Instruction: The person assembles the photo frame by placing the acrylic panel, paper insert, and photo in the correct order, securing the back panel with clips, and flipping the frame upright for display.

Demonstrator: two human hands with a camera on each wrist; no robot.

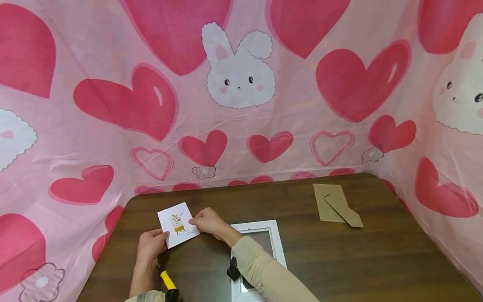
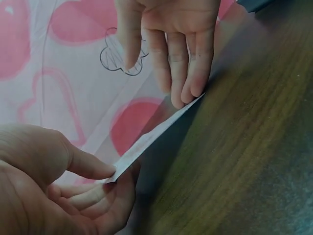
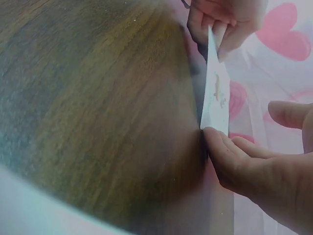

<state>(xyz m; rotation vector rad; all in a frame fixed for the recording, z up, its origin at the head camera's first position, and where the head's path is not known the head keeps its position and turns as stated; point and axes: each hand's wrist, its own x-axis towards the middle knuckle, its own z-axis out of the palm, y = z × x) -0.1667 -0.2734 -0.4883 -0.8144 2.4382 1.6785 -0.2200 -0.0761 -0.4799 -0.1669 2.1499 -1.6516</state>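
Observation:
Above the dark wooden table, my left hand (image 1: 149, 247) pinches the lower left edge of a white card (image 1: 177, 240) printed with a potted plant. My right hand (image 1: 209, 221) is at the card's right edge. In the left wrist view, the fingers (image 2: 177, 63) of the right hand reach down straight to the far end of the card (image 2: 151, 139), seen nearly edge-on, while its thumb stands away. The right wrist view shows the same straight fingers at the near corner of the card (image 3: 215, 103).
A white picture frame (image 1: 279, 247) lies partly under the right forearm. A yellow-and-black tool (image 1: 167, 280) is beside the left wrist. Folded brown paper (image 1: 331, 205) lies at the table's back right. Pink heart-patterned cloth (image 1: 241, 121) hangs behind the table (image 1: 358, 260).

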